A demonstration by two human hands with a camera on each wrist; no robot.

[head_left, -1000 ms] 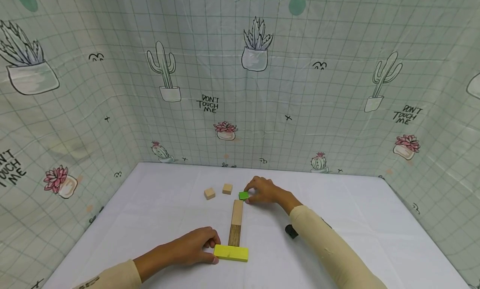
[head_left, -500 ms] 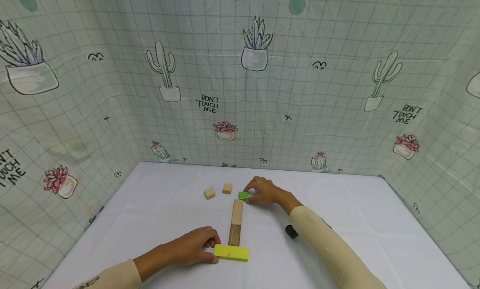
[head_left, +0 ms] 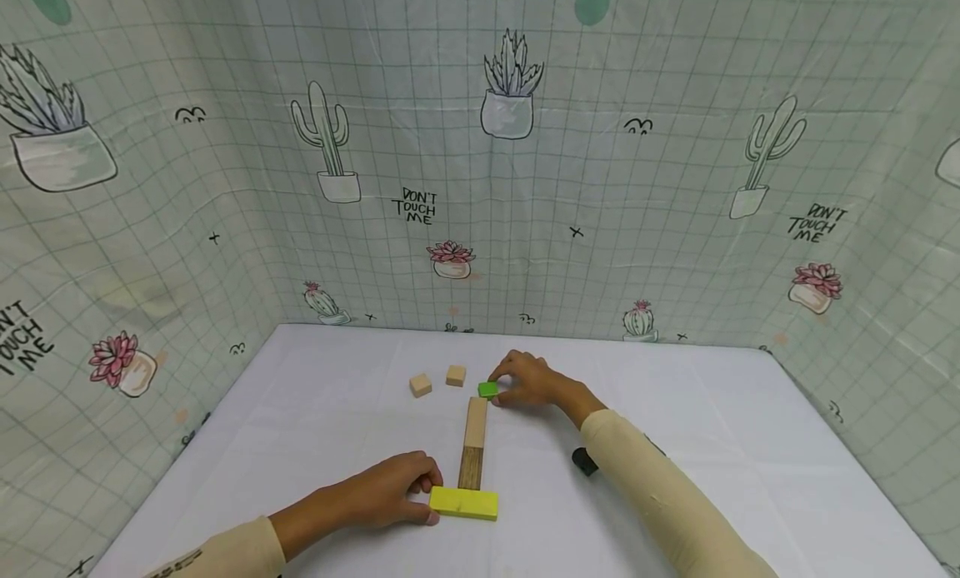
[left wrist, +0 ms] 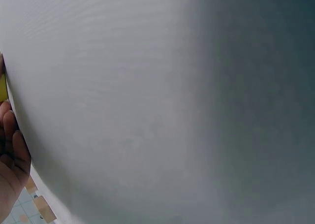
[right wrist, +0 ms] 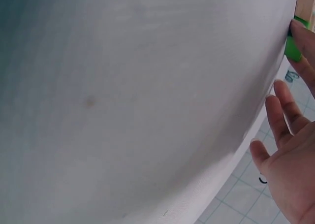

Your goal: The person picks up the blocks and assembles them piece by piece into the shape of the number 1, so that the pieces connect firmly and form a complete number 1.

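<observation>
Unmoved vs prev: yellow blk [head_left: 465,503] long, rect.; green blk [head_left: 487,390] small, bright.

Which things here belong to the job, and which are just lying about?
In the job:
yellow block, in the left hand
green block, in the right hand
probably the pale wooden block and dark wooden block between them

Apparently lying about:
two small cubes
black object by the right sleeve
</observation>
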